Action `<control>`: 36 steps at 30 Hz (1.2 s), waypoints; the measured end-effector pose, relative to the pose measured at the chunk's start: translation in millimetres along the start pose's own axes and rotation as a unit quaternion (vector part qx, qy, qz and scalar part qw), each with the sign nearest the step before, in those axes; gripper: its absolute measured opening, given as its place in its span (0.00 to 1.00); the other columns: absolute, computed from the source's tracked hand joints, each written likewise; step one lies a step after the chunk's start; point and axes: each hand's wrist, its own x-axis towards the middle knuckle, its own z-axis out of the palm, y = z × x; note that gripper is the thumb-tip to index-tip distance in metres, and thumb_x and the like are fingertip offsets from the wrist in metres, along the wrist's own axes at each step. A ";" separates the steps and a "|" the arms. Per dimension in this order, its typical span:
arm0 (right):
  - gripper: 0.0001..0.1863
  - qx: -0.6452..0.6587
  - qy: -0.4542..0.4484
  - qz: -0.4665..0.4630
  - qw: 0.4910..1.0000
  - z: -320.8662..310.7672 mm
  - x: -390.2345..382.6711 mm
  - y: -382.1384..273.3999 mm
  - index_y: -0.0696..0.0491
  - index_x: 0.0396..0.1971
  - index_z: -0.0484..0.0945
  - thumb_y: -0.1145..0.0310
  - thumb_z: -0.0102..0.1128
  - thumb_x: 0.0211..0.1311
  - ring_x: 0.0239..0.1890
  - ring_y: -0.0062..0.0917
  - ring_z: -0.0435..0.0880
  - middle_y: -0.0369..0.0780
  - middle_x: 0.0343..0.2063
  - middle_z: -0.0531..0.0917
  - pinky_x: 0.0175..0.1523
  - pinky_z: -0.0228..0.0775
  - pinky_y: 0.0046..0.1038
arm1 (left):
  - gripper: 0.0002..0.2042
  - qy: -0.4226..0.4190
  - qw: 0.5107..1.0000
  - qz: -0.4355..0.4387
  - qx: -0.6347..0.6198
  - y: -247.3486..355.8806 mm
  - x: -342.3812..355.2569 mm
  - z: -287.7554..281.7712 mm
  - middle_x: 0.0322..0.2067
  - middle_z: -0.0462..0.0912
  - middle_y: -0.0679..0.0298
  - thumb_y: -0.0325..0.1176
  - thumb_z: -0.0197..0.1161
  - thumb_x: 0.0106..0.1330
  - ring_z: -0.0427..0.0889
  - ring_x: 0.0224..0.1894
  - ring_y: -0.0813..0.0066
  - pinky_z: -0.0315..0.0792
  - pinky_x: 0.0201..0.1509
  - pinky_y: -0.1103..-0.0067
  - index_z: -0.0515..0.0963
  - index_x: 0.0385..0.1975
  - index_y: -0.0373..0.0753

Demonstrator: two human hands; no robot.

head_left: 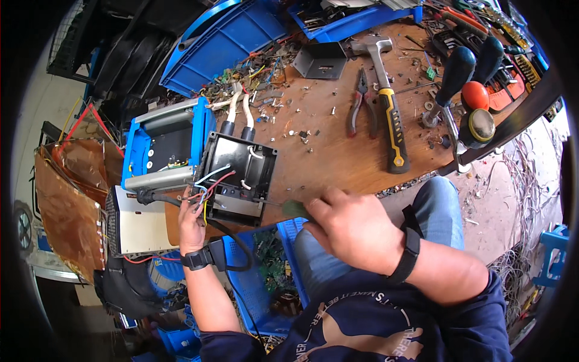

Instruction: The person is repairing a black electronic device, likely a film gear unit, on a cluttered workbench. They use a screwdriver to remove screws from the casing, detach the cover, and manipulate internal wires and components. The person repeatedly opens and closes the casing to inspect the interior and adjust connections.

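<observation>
Careful work here seemed to call for loose red, white and blue wires (221, 180) kept clear, the open, square black plastic box (238, 161) braced at the brown wooden workbench's (329, 163) edge, and the apparent green-handled screwdriver (294, 209) held in line with its tip. At left, the bare left hand (192, 229) reached upward by the box's lower-left corner; whether its fingers gripped casing or wires was unclear. At right, the right hand (362, 232), knuckles up, had its fingers wrapped around the green handle.
</observation>
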 end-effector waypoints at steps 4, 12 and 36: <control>0.15 0.012 0.013 -0.003 1.000 -4.9 -0.4 0.2 0.54 0.39 0.79 0.62 0.66 0.55 0.29 0.42 0.82 0.44 0.30 0.79 0.33 0.76 0.39 | 0.35 -0.009 1.000 0.018 -0.010 -1.2 -0.8 2.4 0.50 0.78 0.57 0.32 0.53 0.60 0.77 0.51 0.72 0.68 0.57 0.81 0.54 0.69 0.29; 0.16 -0.017 0.012 -0.009 1.000 -9.8 2.7 -7.6 0.54 0.40 0.80 0.64 0.69 0.51 0.31 0.42 0.82 0.44 0.31 0.80 0.35 0.76 0.38 | 0.34 -0.055 0.998 0.037 0.003 8.5 -1.0 13.0 0.51 0.78 0.59 0.34 0.56 0.59 0.75 0.54 0.73 0.63 0.63 0.78 0.60 0.66 0.28; 0.17 -0.053 0.007 0.004 0.999 -4.7 8.2 -38.0 0.56 0.42 0.82 0.70 0.69 0.50 0.33 0.44 0.82 0.47 0.31 0.81 0.38 0.75 0.37 | 0.28 -0.107 0.993 0.053 -0.007 19.2 -5.2 21.0 0.55 0.76 0.58 0.32 0.54 0.65 0.72 0.60 0.70 0.59 0.67 0.76 0.62 0.66 0.33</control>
